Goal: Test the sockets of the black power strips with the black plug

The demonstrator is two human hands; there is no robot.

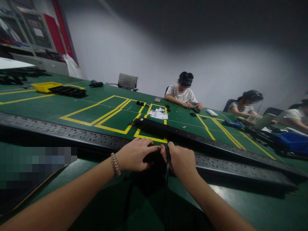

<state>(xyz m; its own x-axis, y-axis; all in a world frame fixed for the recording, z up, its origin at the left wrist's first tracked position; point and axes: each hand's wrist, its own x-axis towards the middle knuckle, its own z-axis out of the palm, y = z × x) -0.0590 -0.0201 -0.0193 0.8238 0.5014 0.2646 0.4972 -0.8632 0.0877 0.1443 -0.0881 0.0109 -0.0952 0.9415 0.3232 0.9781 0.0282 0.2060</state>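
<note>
A long black power strip (228,169), with rows of slots and small red dots, lies across the green table before me. My left hand (134,154), a beaded bracelet at its wrist, is closed over the middle of this strip, fingers bent round it. My right hand (181,157) is closed on the end of a black cable (166,186) beside the left fingertips; the cable hangs straight down. Whether its end is plugged into the strip is hidden by my fingers. Just behind lies a second black power strip (192,136), running off to the right.
Yellow tape (106,125) marks rectangles on the table (79,107). Crumpled white papers (158,113) lie beyond the strips. A yellow tray (47,86) and a black tray (68,91) stand at left. Across the table sits a person (180,93); others sit at right by blue bins (293,141).
</note>
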